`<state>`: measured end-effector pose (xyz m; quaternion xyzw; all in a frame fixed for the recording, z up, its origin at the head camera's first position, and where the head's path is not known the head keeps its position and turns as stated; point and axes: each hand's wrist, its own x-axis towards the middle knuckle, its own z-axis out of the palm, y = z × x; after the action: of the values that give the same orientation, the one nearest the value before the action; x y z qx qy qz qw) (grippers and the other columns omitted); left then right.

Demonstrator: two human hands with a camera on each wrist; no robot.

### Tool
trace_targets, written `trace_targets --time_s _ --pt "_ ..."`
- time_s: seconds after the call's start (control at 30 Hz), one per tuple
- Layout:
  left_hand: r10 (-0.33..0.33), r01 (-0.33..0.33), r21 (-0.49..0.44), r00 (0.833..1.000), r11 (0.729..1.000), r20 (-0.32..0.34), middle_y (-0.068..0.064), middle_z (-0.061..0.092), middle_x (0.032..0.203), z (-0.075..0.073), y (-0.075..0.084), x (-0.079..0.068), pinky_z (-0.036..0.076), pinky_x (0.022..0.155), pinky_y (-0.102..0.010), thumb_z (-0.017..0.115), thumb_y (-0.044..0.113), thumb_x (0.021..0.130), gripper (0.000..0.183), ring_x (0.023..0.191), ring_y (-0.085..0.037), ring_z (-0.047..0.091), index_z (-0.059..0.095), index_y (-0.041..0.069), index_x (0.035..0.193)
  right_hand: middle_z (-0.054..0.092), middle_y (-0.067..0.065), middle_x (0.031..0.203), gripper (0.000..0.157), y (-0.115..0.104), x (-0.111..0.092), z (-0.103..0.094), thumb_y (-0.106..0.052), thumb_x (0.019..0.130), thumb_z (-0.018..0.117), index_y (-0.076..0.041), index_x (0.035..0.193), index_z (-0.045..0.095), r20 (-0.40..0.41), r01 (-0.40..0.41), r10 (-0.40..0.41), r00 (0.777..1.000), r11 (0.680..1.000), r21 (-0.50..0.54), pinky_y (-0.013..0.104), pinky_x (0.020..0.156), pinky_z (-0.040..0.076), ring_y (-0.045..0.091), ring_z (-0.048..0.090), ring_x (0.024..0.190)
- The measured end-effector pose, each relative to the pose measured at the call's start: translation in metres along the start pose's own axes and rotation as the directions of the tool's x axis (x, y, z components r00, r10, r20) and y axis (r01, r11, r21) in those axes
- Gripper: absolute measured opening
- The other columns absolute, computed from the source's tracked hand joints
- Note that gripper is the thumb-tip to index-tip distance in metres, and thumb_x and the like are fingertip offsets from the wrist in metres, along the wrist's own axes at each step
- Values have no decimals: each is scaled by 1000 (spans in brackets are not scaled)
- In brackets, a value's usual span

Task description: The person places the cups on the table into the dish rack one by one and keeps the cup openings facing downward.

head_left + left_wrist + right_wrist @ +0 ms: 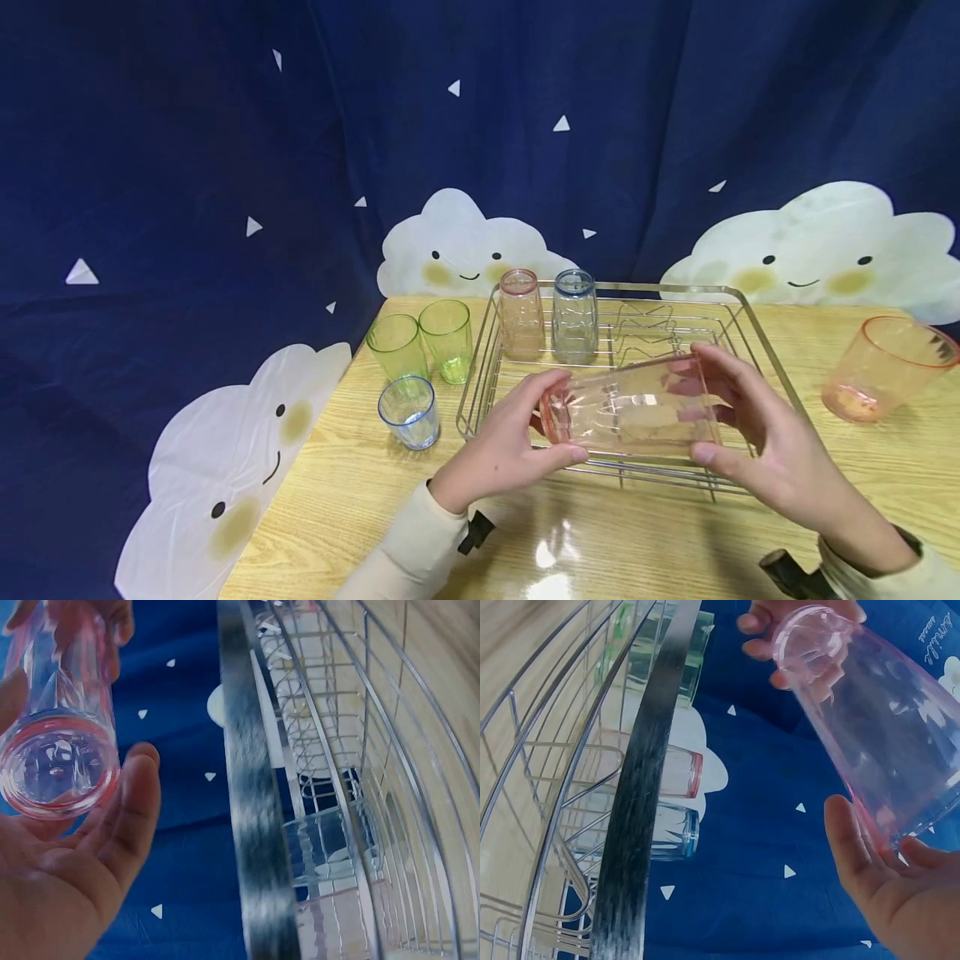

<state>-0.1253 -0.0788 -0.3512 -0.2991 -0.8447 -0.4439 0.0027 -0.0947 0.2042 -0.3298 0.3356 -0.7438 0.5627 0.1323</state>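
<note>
A clear pink tumbler (622, 408) lies sideways in the air between both hands, overlapping the wire rack's front in the head view. My left hand (510, 446) grips its thick base end, thumb in front. At the wider rim end my right hand (772, 450) holds it, fingers behind and thumb below. The left wrist view shows the tumbler's round base (60, 769) beside the left palm. In the right wrist view the tumbler (885, 720) tilts, its wide end at the right hand (900, 892).
Inside the metal wire rack (776, 358) a pink glass (521, 321) and a blue glass (575, 325) stand upside down at the back left. Left of it are two green glasses (397, 350) and a small blue-rimmed glass (411, 417). An orange cup (881, 375) stands right.
</note>
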Motion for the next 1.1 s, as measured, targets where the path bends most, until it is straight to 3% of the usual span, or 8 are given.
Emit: trace_targets --time_s 0.2,0.3,0.53,0.67,0.83,0.97,1.07,1.1 --pt "-5 1 -160 1000 987 -25 1 61 116 -9 0 -1 53 85 -24 81 21 81 80 82 -4 64 39 23 149 52 -3 140 101 -1 -3 -1 14 68 77 -3 154 28 14 -66 70 997 981 -184 7 96 45 -1 57 118" --pt "20 -27 -160 999 987 -39 0 64 111 -10 0 -1 53 80 -24 81 20 82 78 77 -2 61 39 22 148 51 -4 141 101 0 -3 -1 14 68 77 -4 154 27 24 -83 89 996 980 -182 7 95 46 0 61 110" --pt "59 -69 -182 997 981 -58 -1 60 136 -10 -1 0 53 77 -25 75 21 87 68 80 -4 58 40 20 146 52 -4 141 98 4 -3 -1 16 70 75 -3 154 27 52 -79 88 995 985 -156 8 94 47 3 64 103" --pt "55 -66 -210 997 975 -60 -2 60 134 -12 -1 -1 54 82 -25 76 17 86 68 86 -5 61 41 20 145 50 -3 143 100 5 -3 -3 12 71 77 -3 155 25 79 -66 78 994 987 -147 9 95 46 2 61 110" --pt "83 -102 -172 990 980 -115 -3 62 123 -19 1 -3 54 81 -25 79 14 83 69 84 -6 61 44 16 142 45 -5 148 87 13 -8 -15 5 85 68 -6 157 20 83 -69 87 993 979 -191 8 94 44 -2 51 125" --pt "101 -124 -136 981 983 -168 -5 62 122 -26 0 -4 54 80 -26 80 14 82 68 82 -7 59 45 15 141 44 -21 141 77 29 -18 -34 5 90 62 -8 156 25 -50 -174 167 985 923 -343 2 87 42 -13 47 119" --pt "89 -114 -120 976 986 -197 -5 62 120 -30 -1 -6 55 81 -26 80 14 82 68 82 -8 58 46 15 141 49 -7 141 73 43 -24 -48 -7 94 65 -7 156 27 -156 -323 283 946 838 -440 -2 80 37 -24 38 110" --pt "79 -104 -118 976 988 -201 -4 62 118 -31 -2 -7 55 81 -26 80 15 82 68 83 -8 58 46 16 140 50 2 142 72 47 -26 -52 -12 95 65 -6 156 26 -179 -371 325 929 808 -457 -2 78 36 -20 40 111"
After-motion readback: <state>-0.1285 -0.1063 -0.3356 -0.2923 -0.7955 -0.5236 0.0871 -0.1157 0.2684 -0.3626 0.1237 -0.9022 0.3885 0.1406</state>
